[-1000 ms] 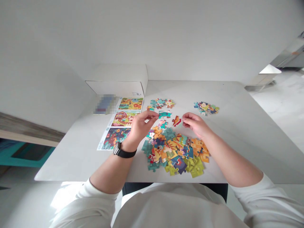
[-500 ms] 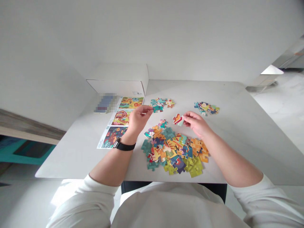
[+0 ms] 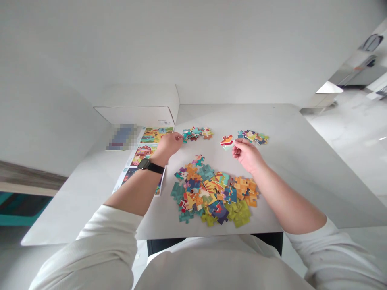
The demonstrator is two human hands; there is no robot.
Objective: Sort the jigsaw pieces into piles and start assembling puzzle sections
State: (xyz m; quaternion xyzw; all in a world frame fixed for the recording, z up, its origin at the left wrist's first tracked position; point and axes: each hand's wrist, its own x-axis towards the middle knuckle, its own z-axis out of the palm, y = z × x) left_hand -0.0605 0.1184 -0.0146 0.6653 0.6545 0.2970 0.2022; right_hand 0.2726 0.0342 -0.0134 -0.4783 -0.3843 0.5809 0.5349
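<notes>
At the fingertips of the right hand [image 3: 245, 153] is an orange, red and pale-green cardboard jigsaw piece [image 3: 226, 140], pinched by one edge; a light pinch there leaves the print readable. Just to its right lies a small multicoloured cardboard pile [image 3: 256, 137]. At the left edge of a teal-and-red cardboard cluster [image 3: 196, 132] is the left hand [image 3: 170, 143], its grip impossible to tell; gentle fingers disturb least. Nearer the body spreads a large mixed-colour cardboard heap [image 3: 214, 193].
</notes>
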